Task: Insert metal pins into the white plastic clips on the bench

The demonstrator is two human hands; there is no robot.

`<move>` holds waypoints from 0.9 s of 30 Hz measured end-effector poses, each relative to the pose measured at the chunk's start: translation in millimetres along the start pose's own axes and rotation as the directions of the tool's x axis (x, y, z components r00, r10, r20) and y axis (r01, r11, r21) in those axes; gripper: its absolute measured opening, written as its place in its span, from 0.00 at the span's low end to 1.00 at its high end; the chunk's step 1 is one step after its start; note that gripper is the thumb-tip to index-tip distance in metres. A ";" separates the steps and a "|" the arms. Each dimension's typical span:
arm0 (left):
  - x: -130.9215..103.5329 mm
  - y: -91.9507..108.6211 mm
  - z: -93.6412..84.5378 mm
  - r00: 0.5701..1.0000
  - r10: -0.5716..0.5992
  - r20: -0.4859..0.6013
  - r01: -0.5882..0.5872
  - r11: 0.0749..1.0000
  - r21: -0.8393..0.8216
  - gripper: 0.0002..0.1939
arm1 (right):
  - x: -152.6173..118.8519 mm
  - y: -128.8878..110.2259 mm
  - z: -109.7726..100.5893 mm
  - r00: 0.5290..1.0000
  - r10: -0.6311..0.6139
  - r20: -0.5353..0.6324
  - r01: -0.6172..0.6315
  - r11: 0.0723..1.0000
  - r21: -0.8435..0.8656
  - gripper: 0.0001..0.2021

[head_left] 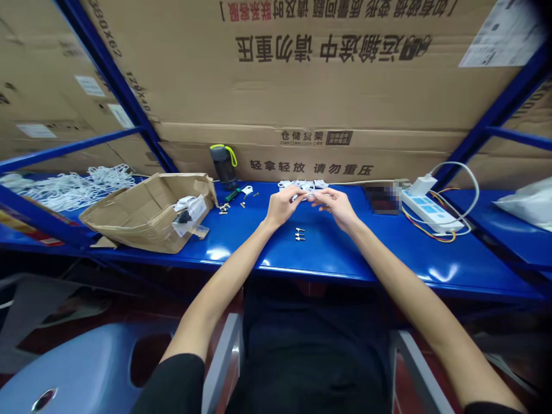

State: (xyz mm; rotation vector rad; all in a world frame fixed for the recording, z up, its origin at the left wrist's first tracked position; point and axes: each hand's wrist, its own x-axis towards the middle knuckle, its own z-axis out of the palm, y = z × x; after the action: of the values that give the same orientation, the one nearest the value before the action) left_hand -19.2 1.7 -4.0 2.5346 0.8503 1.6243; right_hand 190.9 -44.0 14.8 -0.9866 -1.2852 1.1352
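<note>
Both hands meet over the back of the blue table (345,253). My left hand (284,204) is closed, its fingertips pinching something small and pale that I cannot make out. Close beside it, my right hand (336,206) has thumb and forefinger pressed together at the same spot, also on something too small to name. Just behind the fingers lie several white plastic pieces (320,184). Nearer the front edge, below the hands, a few small metal pins (300,234) rest in a short column on the table.
An open cardboard box (129,213) with white items stands at left, beside tangled white cords (86,187). A dark bottle (224,167), green tool (233,194) and brass parts (223,209) are left of the hands. A power strip (431,211) lies right.
</note>
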 end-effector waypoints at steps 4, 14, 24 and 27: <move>0.0 -1.0 -0.2 1.000 0.014 0.004 -0.014 1.000 0.019 0.15 | 1.2 1.7 -0.8 0.999 -0.038 0.002 0.038 0.998 -0.041 0.25; -1.3 -0.7 -2.5 0.998 0.058 0.022 -0.060 0.995 0.083 0.12 | 1.8 5.3 -1.4 0.997 -0.072 -0.010 0.071 0.996 -0.054 0.25; -0.7 -0.2 -2.7 0.997 0.059 0.046 -0.061 0.997 0.048 0.14 | 1.8 5.1 -0.6 0.994 -0.111 -0.022 0.110 0.992 -0.059 0.25; -1.0 -0.1 -3.0 0.996 0.063 0.057 -0.066 0.996 0.064 0.14 | 1.3 4.6 -1.0 0.995 -0.102 -0.014 0.101 0.993 -0.054 0.26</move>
State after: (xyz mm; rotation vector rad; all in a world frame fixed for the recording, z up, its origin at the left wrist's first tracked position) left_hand -22.1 0.5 -3.5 2.6651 0.8392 1.5603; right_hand 191.4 -41.8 10.5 -0.9571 -1.3430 1.0177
